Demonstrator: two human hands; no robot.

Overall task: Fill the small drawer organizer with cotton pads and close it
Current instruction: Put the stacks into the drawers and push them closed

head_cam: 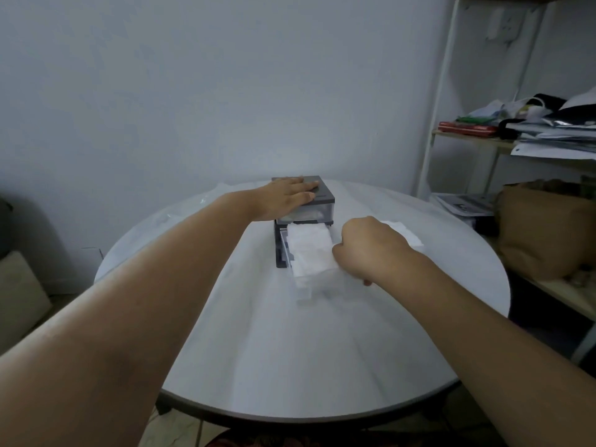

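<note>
A small grey drawer organizer (pixel 324 195) stands near the far middle of the round white table (pixel 290 350). My left hand (pixel 285 196) lies flat on its top, fingers spread. Its clear lower drawer (pixel 317 285) is pulled out toward me and holds a stack of white cotton pads (pixel 309 250). My right hand (pixel 367 250) is curled at the drawer's right side, fingers touching the pads and the drawer's edge; what it grips is hidden. More white pads (pixel 404 235) lie on the table just behind that hand. The upper drawer is pushed in.
A white metal shelf (pixel 445 101) at the right holds papers, bags and a red packet (pixel 466 128). A brown bag (pixel 541 227) sits lower down, close to the table's right edge. A beige box (pixel 19 298) stands on the floor at the left.
</note>
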